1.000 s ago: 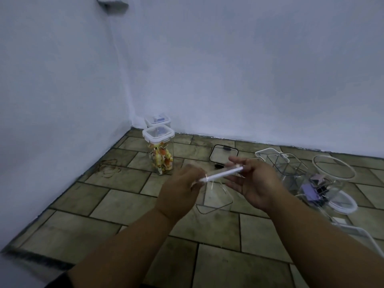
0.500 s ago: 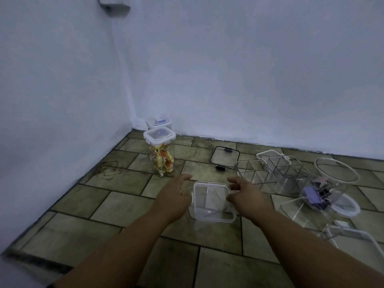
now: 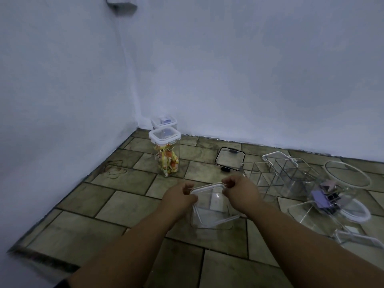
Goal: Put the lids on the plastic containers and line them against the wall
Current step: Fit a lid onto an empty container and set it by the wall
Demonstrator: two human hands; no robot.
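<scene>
A clear square container [image 3: 212, 213] stands on the tiled floor in front of me with its clear lid [image 3: 207, 187] lying on top. My left hand [image 3: 178, 195] grips the lid's left edge, and my right hand [image 3: 239, 193] pinches its far right corner. Two lidded containers stand by the corner: a tall one with orange and yellow contents [image 3: 166, 154] and another [image 3: 164, 121] behind it, against the wall.
A black-rimmed lid [image 3: 229, 159] lies flat on the floor. To the right lie several open clear containers with dividers [image 3: 288, 173], a round jar [image 3: 340, 190] tipped over with purple clips in it, a round white-rimmed lid [image 3: 357, 214] and another lid [image 3: 357, 238].
The lid was held up edge-on in both hands; it came down onto the clear container on the floor, and both hands now grip its edges.
</scene>
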